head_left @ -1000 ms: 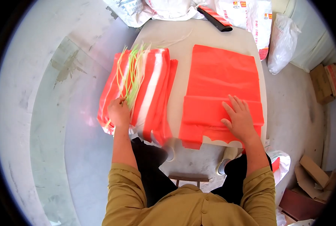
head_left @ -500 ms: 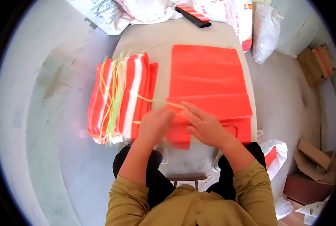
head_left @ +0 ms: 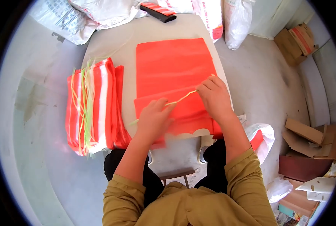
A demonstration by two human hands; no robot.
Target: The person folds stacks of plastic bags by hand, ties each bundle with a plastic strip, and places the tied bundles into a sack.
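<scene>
A thin yellow-green string [head_left: 182, 98] stretches between my two hands, above a stack of folded red fabric [head_left: 171, 62]. My right hand [head_left: 215, 98] pinches it, and a short end pokes out past the fingers. My left hand [head_left: 154, 117], partly blurred, is closed on the string's other side; a pale green tail shows left of the wrist. Below my hands, the near edge of the red fabric is folded and smeared by motion. To the left lies a bundle of red-and-white striped fabric [head_left: 104, 100] with several loose yellow-green strings [head_left: 86, 113] across it.
The pale table [head_left: 117, 41] carries both piles. A black and red-striped roll [head_left: 158, 13] lies at its far edge, before white sacks [head_left: 107, 13]. Cardboard boxes [head_left: 307, 137] and a white bag [head_left: 264, 139] are on the right. A small stool [head_left: 177, 174] stands between my legs.
My right hand has moved up and away from my left, drawing the string tighter over the red stack. The string no longer reaches across the striped bundle. The whole view has shifted.
</scene>
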